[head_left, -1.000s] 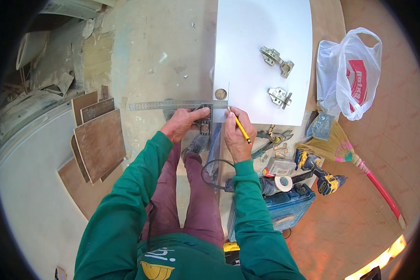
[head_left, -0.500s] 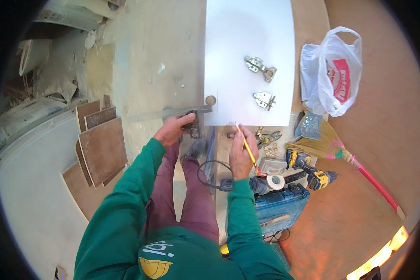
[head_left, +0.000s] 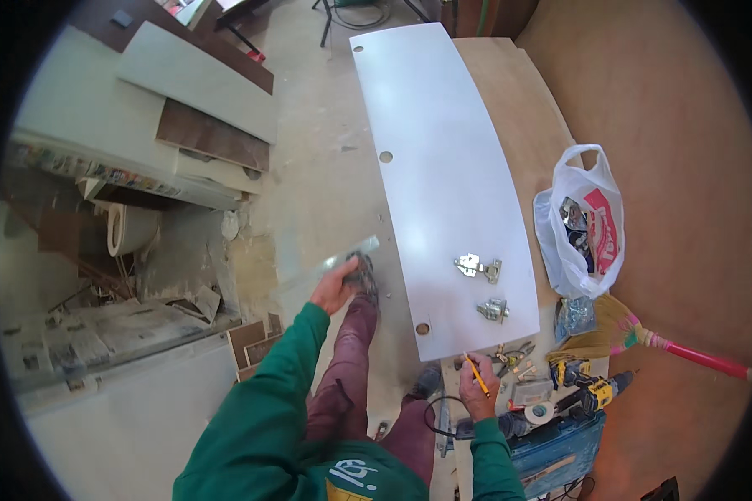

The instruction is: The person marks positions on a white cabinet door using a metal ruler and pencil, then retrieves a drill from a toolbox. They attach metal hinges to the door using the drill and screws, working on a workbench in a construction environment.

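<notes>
We record: left hand (head_left: 334,288) gripping a combination square (head_left: 368,245), since drawn clear of the white panel (head_left: 443,184) ahead, leaving its three-holed left side uncovered; right hand (head_left: 481,396) pinching a yellow pencil (head_left: 477,376) by its near end.

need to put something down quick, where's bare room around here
Free: the long white panel between the silver metal hinges and its far end, round holes aside; also the brown wooden board right of it, beyond the white plastic bag. Crowded: past the panel's near edge, with the yellow-black cordless drill, white tape roll and blue plastic case.
</notes>
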